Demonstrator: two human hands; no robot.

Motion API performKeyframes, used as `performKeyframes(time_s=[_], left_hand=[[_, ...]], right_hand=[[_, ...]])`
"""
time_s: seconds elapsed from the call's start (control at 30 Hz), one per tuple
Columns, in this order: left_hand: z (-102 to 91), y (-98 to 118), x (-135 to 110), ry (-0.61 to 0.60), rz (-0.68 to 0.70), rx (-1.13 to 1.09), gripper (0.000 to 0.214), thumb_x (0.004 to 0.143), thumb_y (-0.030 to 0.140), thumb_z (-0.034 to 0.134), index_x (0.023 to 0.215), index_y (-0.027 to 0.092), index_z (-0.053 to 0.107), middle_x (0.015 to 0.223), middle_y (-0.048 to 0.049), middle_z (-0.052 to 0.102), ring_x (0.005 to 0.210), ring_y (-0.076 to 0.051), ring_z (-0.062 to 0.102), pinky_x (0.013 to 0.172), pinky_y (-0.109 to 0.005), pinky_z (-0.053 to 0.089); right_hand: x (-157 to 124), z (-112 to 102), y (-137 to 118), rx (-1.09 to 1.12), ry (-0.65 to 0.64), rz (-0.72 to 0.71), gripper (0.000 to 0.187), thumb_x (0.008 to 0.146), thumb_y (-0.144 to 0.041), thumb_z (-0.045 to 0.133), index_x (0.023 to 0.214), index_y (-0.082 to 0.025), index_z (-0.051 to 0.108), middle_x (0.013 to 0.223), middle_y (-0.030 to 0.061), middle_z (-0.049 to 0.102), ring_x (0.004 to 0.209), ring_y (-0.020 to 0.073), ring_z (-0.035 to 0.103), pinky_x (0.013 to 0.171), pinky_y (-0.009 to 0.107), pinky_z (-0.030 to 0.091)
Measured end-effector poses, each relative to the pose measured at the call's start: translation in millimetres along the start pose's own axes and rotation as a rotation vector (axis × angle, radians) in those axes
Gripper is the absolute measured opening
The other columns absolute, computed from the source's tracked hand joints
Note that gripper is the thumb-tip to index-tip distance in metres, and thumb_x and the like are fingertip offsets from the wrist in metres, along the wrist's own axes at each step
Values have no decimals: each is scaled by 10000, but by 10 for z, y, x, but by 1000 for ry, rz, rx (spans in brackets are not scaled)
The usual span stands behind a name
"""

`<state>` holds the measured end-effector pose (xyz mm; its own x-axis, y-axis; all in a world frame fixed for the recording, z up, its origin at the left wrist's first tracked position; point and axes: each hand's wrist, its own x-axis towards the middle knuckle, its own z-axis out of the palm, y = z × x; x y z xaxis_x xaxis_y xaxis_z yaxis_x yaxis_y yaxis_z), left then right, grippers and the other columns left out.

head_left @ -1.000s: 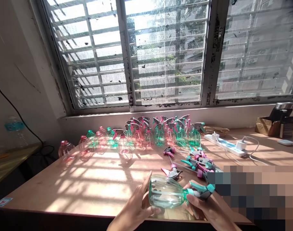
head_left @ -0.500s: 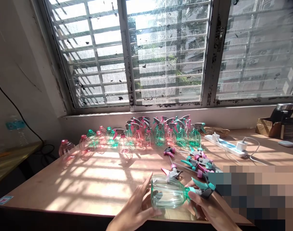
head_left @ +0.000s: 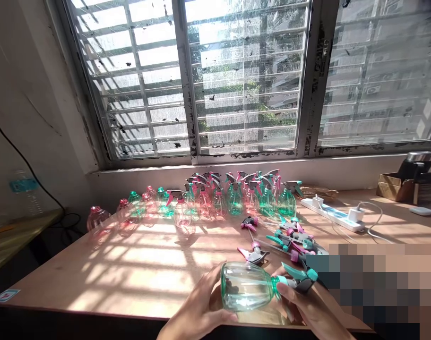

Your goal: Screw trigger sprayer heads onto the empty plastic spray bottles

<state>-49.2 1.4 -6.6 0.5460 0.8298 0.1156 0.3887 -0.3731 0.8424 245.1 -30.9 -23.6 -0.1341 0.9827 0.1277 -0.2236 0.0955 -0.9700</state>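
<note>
A clear green spray bottle (head_left: 247, 287) lies sideways between my hands above the table's near edge, its base to the left. My left hand (head_left: 204, 302) is wrapped round the base end. At the neck, my right hand (head_left: 297, 302) pinches the teal collar of the spray head (head_left: 302, 276), which sits on the bottle's mouth. Just beyond the bottle, several loose trigger heads (head_left: 289, 238) in pink, teal and grey lie in a pile. One pink-and-grey trigger head (head_left: 254, 254) rests nearest the bottle.
Spray bottles with heads (head_left: 235, 203) stand in rows below the window. Open-necked pink and green bottles (head_left: 125, 219) stand further left. A white power strip (head_left: 332, 215) with plugs and a cardboard box (head_left: 396, 186) are at the right. The wooden table (head_left: 130, 278) ends close to me.
The bottle's base end has dipped slightly and the bottle looks a little rotated. My left fingers have shifted a little round it; my right hand stays at the collar.
</note>
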Motion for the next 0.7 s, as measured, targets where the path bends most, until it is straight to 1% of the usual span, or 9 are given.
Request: performKeyframes(time_s=[0.07,0.13,0.23,0.3,0.4,0.5,0.53,0.63,0.7], left_hand=[[15,22,6,0,17,-34,995,817,319,813,1605,393,210,1651,-32,353,1527,-365,259,1244,-513,265],[37,36,11,-3,32,-101,1018,845,276,789,1608,423,131,1644,-22,358,1523,-338,282,1237,-493,293],[61,9,14,-13,65,-212,1042,857,313,786,1611,416,74,1659,-35,320,1524,-343,285,1227,-493,316],[56,-35,13,-23,78,-206,1061,839,367,807,1618,386,87,1670,-57,303,1531,-374,257,1231,-521,295],[24,-82,2,-14,65,-98,998,830,448,806,1614,362,194,1684,-69,285,1545,-407,193,1241,-562,226],[8,-71,-7,8,44,-23,924,833,448,805,1590,383,279,1687,-54,282,1547,-406,189,1247,-573,192],[12,-60,-7,2,45,-51,935,835,430,807,1592,397,260,1686,-48,285,1544,-398,207,1244,-564,216],[38,-33,5,-10,66,-195,1011,852,367,799,1603,442,126,1667,-22,314,1532,-362,265,1224,-515,308],[51,-33,13,-4,66,-183,1026,867,336,790,1604,444,86,1649,-23,343,1520,-353,296,1224,-499,317]], right_hand=[[-3,4,-21,-8,-18,15,469,835,-656,700,728,-218,572,488,-68,505,419,93,379,475,288,252],[-4,-2,-29,-7,-14,39,461,827,-651,714,744,-215,587,499,-65,514,433,99,399,480,290,245],[-1,-15,-9,30,-9,45,449,816,-636,737,756,-221,577,494,-68,506,451,108,407,485,293,214],[6,-26,23,47,-31,32,447,829,-628,731,740,-225,558,476,-75,489,446,104,394,486,295,212],[20,-52,81,43,-59,30,444,849,-618,718,734,-221,556,476,-78,485,450,93,383,478,281,240],[29,-83,120,4,-50,16,430,863,-617,705,778,-209,600,476,-80,482,438,86,375,466,268,245],[30,-90,126,-7,-43,8,430,864,-618,704,789,-205,611,481,-75,495,431,85,379,463,267,246],[29,-97,124,-23,-11,10,433,853,-622,714,809,-200,627,516,-50,559,428,94,416,459,269,261],[29,-94,122,-19,24,21,435,831,-625,736,862,-203,637,520,-53,568,429,101,434,457,268,270]])
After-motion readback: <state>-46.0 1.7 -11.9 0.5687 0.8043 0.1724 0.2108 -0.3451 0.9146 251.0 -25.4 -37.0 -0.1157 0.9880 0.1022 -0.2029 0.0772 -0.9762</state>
